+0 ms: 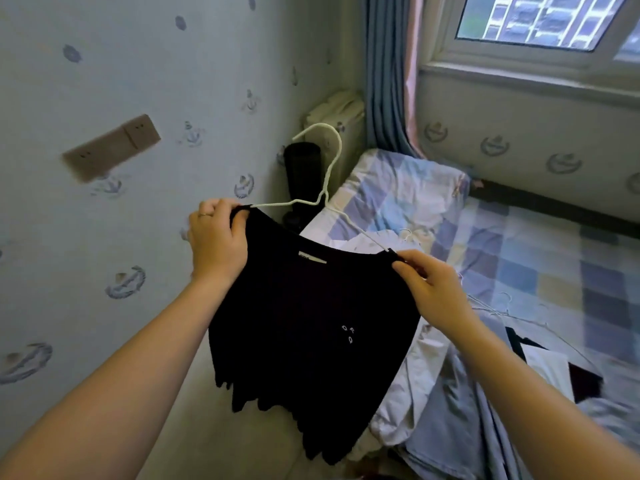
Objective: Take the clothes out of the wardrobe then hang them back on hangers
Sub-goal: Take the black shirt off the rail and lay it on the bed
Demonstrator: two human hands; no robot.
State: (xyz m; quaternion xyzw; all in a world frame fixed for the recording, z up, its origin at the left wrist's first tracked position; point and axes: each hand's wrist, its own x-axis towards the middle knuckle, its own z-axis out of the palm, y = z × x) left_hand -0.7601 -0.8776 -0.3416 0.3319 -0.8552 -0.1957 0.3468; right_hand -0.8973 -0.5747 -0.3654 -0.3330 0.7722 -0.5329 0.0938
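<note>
- Head view: left hand [218, 240] and right hand [436, 292] each pinch a shoulder of black top [304, 323] on white hanger [327, 168].
- Risk: uneven pull, shoulder slips off hanger.

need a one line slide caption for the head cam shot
Left hand and right hand hold a black garment by its top corners on a white wire hanger beside a bed.

Illegible print on garment label [312, 258]

Wall [104, 81] hems left; cluttered bed [519, 258] blocks right.
</note>
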